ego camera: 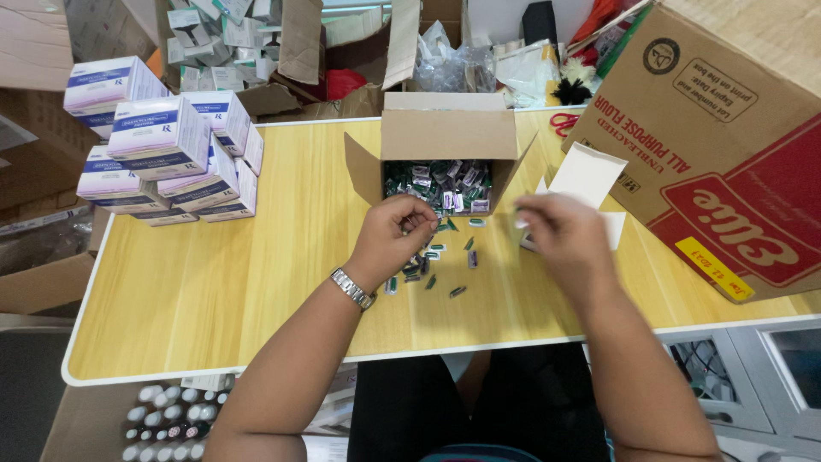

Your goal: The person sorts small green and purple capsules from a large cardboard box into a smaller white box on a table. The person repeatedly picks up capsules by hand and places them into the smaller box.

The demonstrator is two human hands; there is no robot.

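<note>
Hands: left hand curled, fingertips pinched on small vials; right hand blurred, finger state cannot be told.
Surroundings: open cardboard box just beyond; stacked white cartons left; white card by right hand.

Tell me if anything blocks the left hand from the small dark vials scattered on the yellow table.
Nothing visible does. The left hand hovers right over the small dark vials loose on the yellow table, in front of the open cardboard box.

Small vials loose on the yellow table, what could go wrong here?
The small vials lie scattered between both hands; one nudged by the left hand might roll toward the table edge. The right hand is blurred, so it could clip the white carton beside it.
</note>
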